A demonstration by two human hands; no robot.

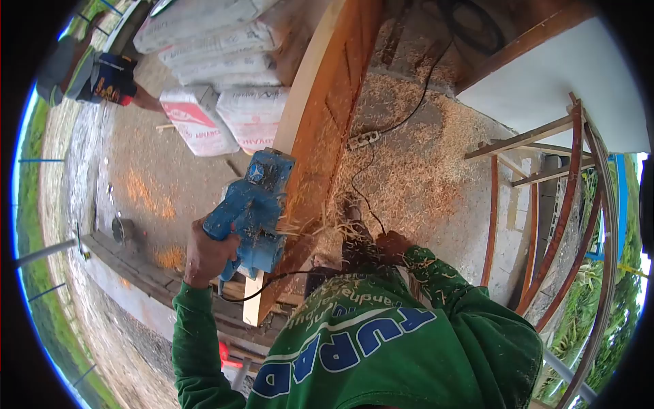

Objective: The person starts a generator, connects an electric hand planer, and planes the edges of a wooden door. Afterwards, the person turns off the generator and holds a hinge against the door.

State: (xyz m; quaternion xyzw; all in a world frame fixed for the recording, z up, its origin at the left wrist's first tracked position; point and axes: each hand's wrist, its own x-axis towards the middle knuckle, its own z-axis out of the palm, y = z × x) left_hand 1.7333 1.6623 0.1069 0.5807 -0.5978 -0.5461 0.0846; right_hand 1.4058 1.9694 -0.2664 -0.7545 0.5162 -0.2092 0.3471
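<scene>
My left hand [206, 252] is wrapped round the rear handle of a blue electric planer [262, 211]. The planer rests on the pale upper edge of a long wooden beam [320, 129], close to the beam's near end. Shavings spill from the tool's side over the wood. A black power cord [361, 187] runs from the floor up to my right hand [394, 247], which is low beside my leg with its fingers curled, apparently round that cord. Another stretch of black cable loops from the back of the planer toward my body.
Wood shavings [422, 150] cover the floor around an extension socket [362, 140]. Stacked cement bags [204, 119] stand beyond the beam. At the far left is another person [95, 75]. Curved wooden frames [572, 198] lean on the right, and a small bucket [122, 230] stands left.
</scene>
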